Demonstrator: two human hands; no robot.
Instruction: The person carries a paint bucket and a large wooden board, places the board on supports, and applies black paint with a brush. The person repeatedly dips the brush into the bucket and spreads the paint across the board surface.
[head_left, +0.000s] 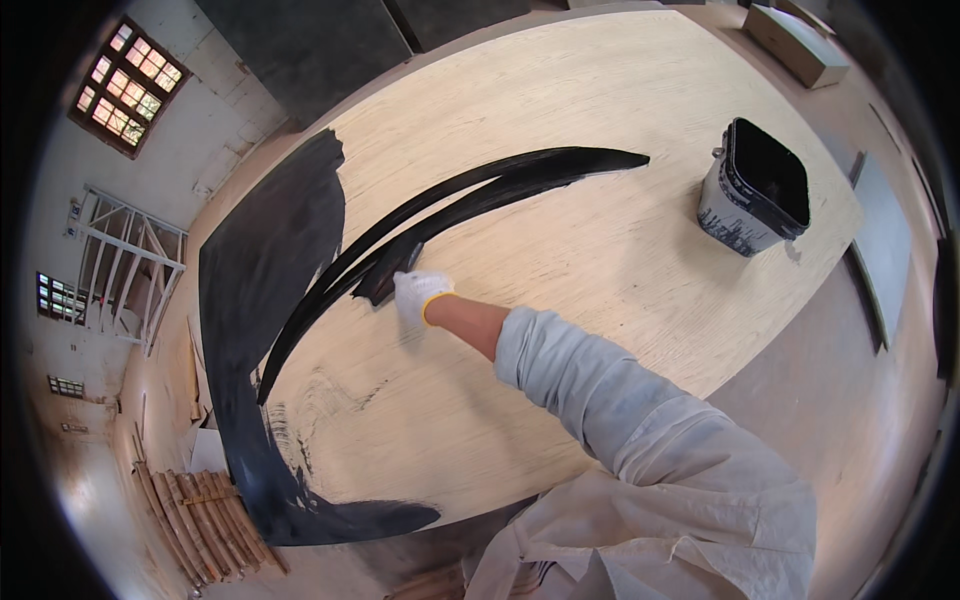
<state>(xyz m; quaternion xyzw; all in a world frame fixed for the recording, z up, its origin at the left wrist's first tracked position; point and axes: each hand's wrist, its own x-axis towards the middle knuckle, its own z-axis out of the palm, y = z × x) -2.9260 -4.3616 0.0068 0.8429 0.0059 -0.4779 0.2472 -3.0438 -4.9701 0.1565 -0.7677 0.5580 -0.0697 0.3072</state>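
My right hand (422, 298), in a white knit glove with a yellow cuff edge, is closed around a wide flat paintbrush (384, 274) coated in black. The brush touches the pale wooden board (560, 260), just below a long curved stroke of wet black paint (440, 205). A broad dark coat (270, 230) covers the board's left edge and runs round to its near left corner. At the right of the board stands a squarish white bucket (725, 212), its inside black and its wall smeared with paint. My left hand is out of view.
Bundled wooden poles (205, 520) stand at the lower left, and a white metal frame (135, 255) is by the left wall. Dark panels (300, 50) lie beyond the board. A grey slab (885, 245) and a box (795, 45) are on the right.
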